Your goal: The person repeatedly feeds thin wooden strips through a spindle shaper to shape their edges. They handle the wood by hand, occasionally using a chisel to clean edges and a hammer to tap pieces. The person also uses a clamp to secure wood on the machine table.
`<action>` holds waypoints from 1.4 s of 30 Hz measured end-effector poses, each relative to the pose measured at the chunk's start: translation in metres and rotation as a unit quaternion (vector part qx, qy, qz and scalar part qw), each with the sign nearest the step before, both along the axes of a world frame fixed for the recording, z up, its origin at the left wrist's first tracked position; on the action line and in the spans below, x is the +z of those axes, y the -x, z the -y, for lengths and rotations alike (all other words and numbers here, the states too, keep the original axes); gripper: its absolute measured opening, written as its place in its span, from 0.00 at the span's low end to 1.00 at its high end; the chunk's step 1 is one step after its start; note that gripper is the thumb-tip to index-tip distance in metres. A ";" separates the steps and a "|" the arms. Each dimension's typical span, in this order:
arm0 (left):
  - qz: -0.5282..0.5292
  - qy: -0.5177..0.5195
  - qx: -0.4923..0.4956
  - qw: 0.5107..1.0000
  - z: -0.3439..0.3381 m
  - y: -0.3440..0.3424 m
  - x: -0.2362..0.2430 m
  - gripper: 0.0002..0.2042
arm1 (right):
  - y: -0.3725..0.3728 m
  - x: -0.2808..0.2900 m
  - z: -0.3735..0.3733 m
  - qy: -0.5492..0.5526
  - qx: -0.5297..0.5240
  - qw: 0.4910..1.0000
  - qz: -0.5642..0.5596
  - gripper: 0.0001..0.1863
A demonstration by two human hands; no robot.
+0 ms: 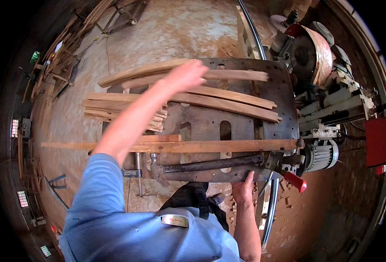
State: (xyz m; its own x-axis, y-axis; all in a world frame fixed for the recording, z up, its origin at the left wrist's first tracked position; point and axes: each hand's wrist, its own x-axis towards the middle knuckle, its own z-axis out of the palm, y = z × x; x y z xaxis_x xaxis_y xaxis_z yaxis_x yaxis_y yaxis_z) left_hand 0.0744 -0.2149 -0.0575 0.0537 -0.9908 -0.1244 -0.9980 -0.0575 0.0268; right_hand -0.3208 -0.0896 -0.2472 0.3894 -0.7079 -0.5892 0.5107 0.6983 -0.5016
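Note:
My left hand (188,77) reaches across the metal table and is closed on a wooden strip (241,75) near the far side. Beside that strip, a curved, paler piece of wood (145,72) lies to the left. On the near side of the hand rest two long strips (232,101), with a stack of shorter strips (108,105) left of them, partly behind my forearm. At the table's near edge, my right hand (244,190) is closed on the rim, one digit on top; its other fingers are mostly hidden.
A long wooden bar (228,146) crosses the slotted metal table (241,127). Nearer lie a claw hammer (210,164) and a clamp (139,172). A red-handled lever (294,181), a motor (324,155) and a machine with a round guard (317,54) stand right. Wood offcuts (284,187) litter the floor.

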 end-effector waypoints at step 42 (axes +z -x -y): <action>-0.119 -0.027 -0.118 0.986 0.033 0.021 -0.067 0.18 | -0.002 -0.011 -0.006 -0.013 -0.044 0.999 0.002 0.34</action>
